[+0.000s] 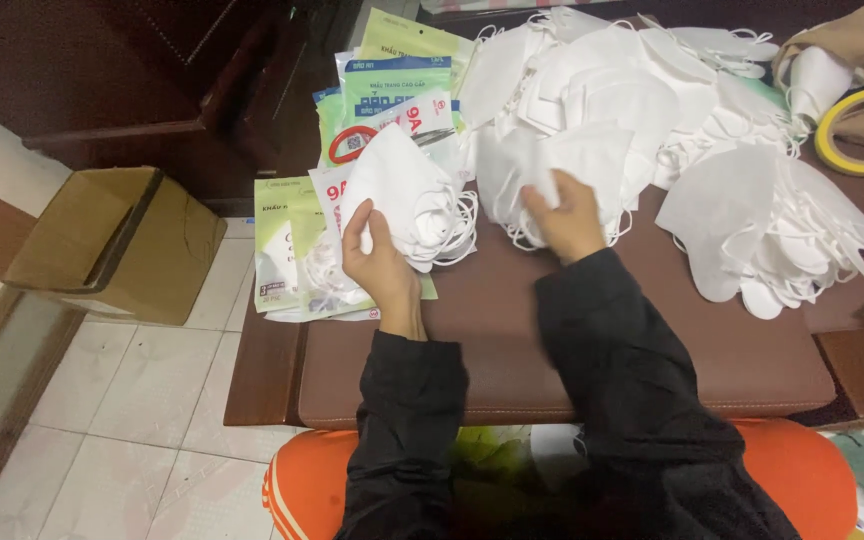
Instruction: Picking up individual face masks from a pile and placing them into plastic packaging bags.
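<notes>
A dark brown padded worktop (572, 350) stands on pale floor tiles (142, 400), with an open cardboard box (112, 240) on the floor at nine o'clock, a yellow tape roll (857, 130) at two o'clock, and green-and-white packets (297, 240) fanned along the left edge. White face masks (652, 90) heap up at twelve o'clock (a second loose pile (772, 230) sits at three). The left hand (380, 262) is clamped on a small stack of masks (407, 200) over the packets, and the right hand (564, 215), well apart, pinches one mask (577, 160) at the heap's near edge.
</notes>
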